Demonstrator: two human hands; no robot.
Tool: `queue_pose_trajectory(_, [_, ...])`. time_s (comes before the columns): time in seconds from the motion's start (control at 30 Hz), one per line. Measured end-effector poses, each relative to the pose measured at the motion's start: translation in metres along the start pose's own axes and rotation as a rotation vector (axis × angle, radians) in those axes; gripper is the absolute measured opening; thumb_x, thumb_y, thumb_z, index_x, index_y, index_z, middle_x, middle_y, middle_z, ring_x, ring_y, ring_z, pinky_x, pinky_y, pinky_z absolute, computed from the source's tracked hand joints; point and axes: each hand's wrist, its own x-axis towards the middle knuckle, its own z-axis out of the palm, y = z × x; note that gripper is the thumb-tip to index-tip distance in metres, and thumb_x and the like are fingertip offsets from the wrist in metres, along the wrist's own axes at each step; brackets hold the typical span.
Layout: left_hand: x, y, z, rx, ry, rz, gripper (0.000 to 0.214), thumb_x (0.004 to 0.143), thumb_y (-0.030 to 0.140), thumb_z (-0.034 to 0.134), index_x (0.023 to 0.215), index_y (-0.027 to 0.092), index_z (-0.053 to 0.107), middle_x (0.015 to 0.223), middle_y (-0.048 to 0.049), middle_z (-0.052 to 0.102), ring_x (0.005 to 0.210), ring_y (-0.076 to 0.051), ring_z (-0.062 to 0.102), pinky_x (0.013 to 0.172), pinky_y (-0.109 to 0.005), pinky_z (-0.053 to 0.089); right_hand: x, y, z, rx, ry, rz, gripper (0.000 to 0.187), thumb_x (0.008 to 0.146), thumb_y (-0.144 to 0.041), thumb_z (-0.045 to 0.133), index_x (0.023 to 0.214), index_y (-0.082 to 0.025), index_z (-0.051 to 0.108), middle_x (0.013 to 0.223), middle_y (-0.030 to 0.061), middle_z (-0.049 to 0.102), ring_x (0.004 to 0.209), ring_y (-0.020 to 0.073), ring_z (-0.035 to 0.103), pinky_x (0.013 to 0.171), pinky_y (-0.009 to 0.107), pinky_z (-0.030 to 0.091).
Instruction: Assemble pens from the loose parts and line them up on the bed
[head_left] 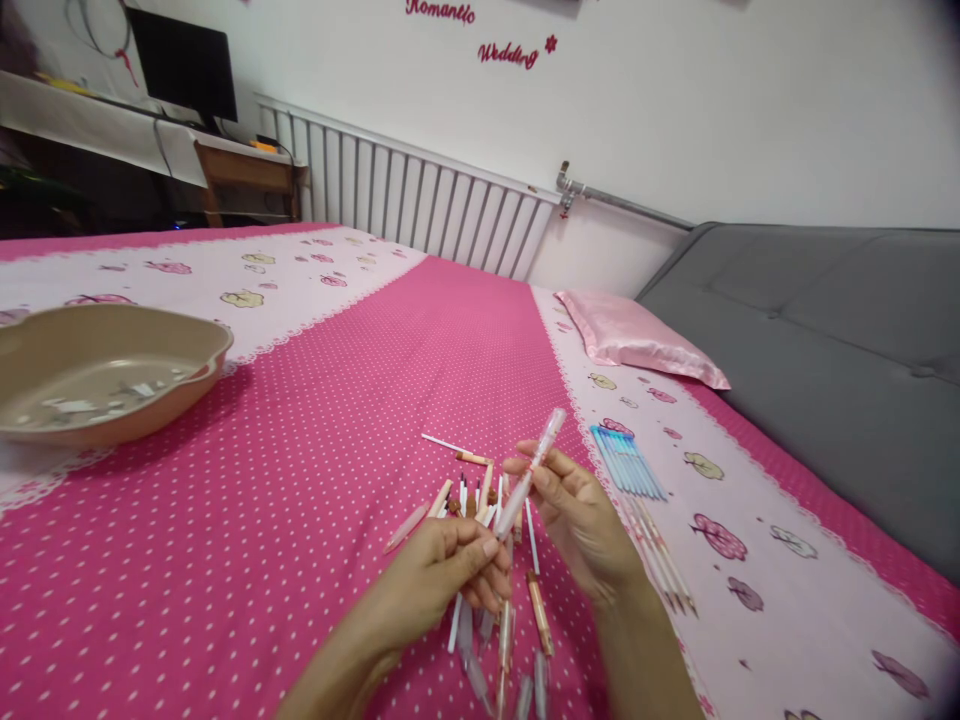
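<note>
A pale pink, partly see-through pen (519, 498) is held slantwise over the bed between my two hands. My left hand (446, 570) pinches its lower end between thumb and fingers. Higher up the barrel, my right hand (574, 510) grips it with thumb and fingertips. Beneath and around my hands lies a loose pile of pen parts: white refills (442, 442), peach-and-brown barrels (538, 612) and clear caps (475, 676). My left hand covers part of the pile. A pink see-through piece (407, 528) lies at its left edge.
Right of the pile, blue pens (630, 465) lie in a row, with several pale pens (661, 560) below them. A tan basin (161, 405) holding white scraps stands at left. Behind are a pink pillow (637, 340), grey headboard (810, 330), white radiator (412, 190) and a monitor (184, 65).
</note>
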Motion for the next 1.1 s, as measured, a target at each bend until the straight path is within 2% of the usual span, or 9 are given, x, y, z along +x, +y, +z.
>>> queue_pose_trajectory(0.23, [0.003, -0.002, -0.001, 0.051, 0.092, 0.037, 0.038, 0.071, 0.048, 0.064, 0.069, 0.010, 0.068, 0.061, -0.0034, 0.064, 0.055, -0.010, 0.056, 0.057, -0.023, 0.044, 0.001, 0.001, -0.001, -0.040, 0.038, -0.040, 0.020, 0.073, -0.026, 0.071, 0.092, -0.021, 0.066, 0.083, 0.0026, 0.071, 0.081, 0.0151, 0.062, 0.082, 0.029, 0.044])
queue_pose_trajectory(0.43, [0.004, -0.004, -0.001, 0.115, 0.094, 0.093, 0.034, 0.074, 0.044, 0.062, 0.068, 0.012, 0.070, 0.062, -0.0044, 0.065, 0.056, -0.011, 0.056, 0.057, -0.023, 0.044, 0.001, 0.000, 0.000, -0.070, 0.059, -0.050, 0.020, 0.072, -0.029, 0.071, 0.090, -0.019, 0.066, 0.082, 0.0035, 0.071, 0.079, 0.0154, 0.062, 0.078, 0.028, 0.044])
queue_pose_trajectory(0.6, [0.006, -0.004, 0.004, 0.091, 0.125, 0.104, 0.034, 0.072, 0.044, 0.063, 0.067, 0.012, 0.071, 0.062, -0.0055, 0.066, 0.057, -0.012, 0.057, 0.057, -0.023, 0.044, -0.003, 0.002, 0.006, -0.146, 0.008, -0.033, 0.022, 0.077, -0.033, 0.067, 0.095, -0.020, 0.066, 0.086, 0.0050, 0.070, 0.080, 0.0159, 0.062, 0.075, 0.028, 0.046])
queue_pose_trajectory(0.73, [0.007, -0.005, 0.007, 0.062, 0.176, 0.119, 0.033, 0.073, 0.044, 0.062, 0.072, 0.013, 0.071, 0.066, -0.0057, 0.068, 0.059, -0.012, 0.058, 0.058, -0.023, 0.044, -0.006, 0.004, 0.014, -0.240, -0.038, -0.027, 0.027, 0.082, -0.036, 0.061, 0.103, -0.021, 0.065, 0.091, 0.0047, 0.069, 0.076, 0.0137, 0.061, 0.071, 0.026, 0.047])
queue_pose_trajectory(0.83, [0.005, -0.002, 0.005, 0.120, 0.170, 0.145, 0.031, 0.075, 0.041, 0.060, 0.066, 0.013, 0.069, 0.063, -0.0041, 0.065, 0.057, -0.011, 0.056, 0.058, -0.023, 0.044, -0.008, 0.004, 0.018, -0.322, -0.069, -0.009, 0.031, 0.083, -0.039, 0.059, 0.108, -0.022, 0.063, 0.090, 0.0036, 0.068, 0.071, 0.0131, 0.060, 0.065, 0.025, 0.047])
queue_pose_trajectory(0.9, [0.003, 0.002, 0.000, 0.154, 0.171, 0.145, 0.029, 0.074, 0.040, 0.062, 0.066, 0.012, 0.069, 0.062, -0.0037, 0.064, 0.056, -0.010, 0.055, 0.057, -0.022, 0.043, -0.008, 0.003, 0.019, -0.389, -0.072, -0.021, 0.031, 0.083, -0.039, 0.058, 0.108, -0.022, 0.064, 0.088, 0.0029, 0.067, 0.076, 0.0146, 0.060, 0.069, 0.026, 0.048])
queue_pose_trajectory(1.0, [-0.001, 0.009, -0.008, 0.068, 0.329, 0.155, 0.030, 0.069, 0.039, 0.068, 0.087, 0.014, 0.070, 0.076, -0.0060, 0.069, 0.067, -0.014, 0.061, 0.064, -0.025, 0.047, -0.008, 0.003, 0.020, -0.462, -0.164, -0.011, 0.028, 0.086, -0.038, 0.054, 0.104, -0.021, 0.065, 0.088, 0.0029, 0.066, 0.081, 0.0155, 0.060, 0.075, 0.027, 0.046])
queue_pose_trajectory(1.1, [-0.004, 0.015, -0.013, -0.085, 0.538, 0.218, 0.045, 0.066, 0.038, 0.072, 0.105, 0.017, 0.065, 0.083, -0.0062, 0.070, 0.073, -0.015, 0.064, 0.071, -0.027, 0.050, -0.008, 0.005, 0.021, -0.504, -0.312, 0.057, 0.029, 0.088, -0.039, 0.050, 0.104, -0.020, 0.064, 0.085, 0.0030, 0.065, 0.069, 0.0135, 0.059, 0.065, 0.026, 0.045])
